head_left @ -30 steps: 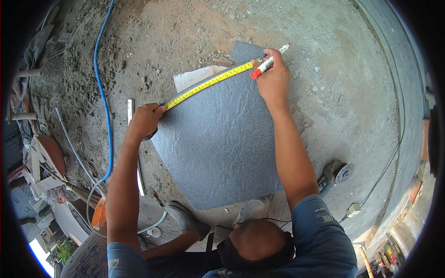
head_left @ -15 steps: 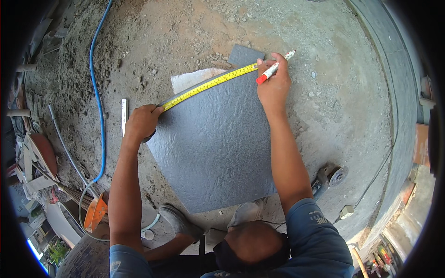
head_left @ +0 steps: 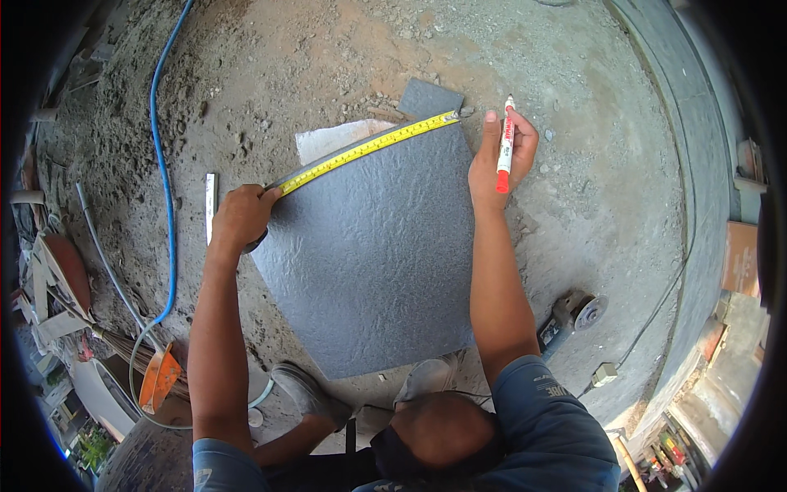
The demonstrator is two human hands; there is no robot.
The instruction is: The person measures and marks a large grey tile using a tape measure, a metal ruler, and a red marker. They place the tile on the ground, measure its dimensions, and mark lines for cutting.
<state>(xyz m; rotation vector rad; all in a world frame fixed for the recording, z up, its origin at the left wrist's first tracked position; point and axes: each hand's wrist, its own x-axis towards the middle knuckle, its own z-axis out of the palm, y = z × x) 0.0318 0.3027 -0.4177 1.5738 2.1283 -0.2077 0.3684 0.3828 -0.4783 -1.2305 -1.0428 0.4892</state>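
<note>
A large dark grey textured tile (head_left: 373, 246) lies on the sandy ground. A yellow tape measure (head_left: 369, 148) stretches across its far edge, hooked at the right corner. My left hand (head_left: 242, 215) grips the tape's case at the tile's left corner. My right hand (head_left: 502, 160) rests at the tile's right edge and holds a white marker with a red cap (head_left: 504, 152), tip pointing away from me. A smaller grey tile piece (head_left: 426, 98) and a pale slab (head_left: 336, 139) stick out from under the far edge.
A blue hose (head_left: 164, 164) runs down the left. An angle grinder (head_left: 574, 316) with its cord lies at the right, near a curved concrete kerb (head_left: 697, 164). A white strip (head_left: 211, 201) lies left of the tile. Tools and rubble sit at far left. My shoes (head_left: 303, 389) are below the tile.
My right hand has drawn back from the tape's end toward the tile's right edge and turned the marker upright. The tape stays stretched under my left hand.
</note>
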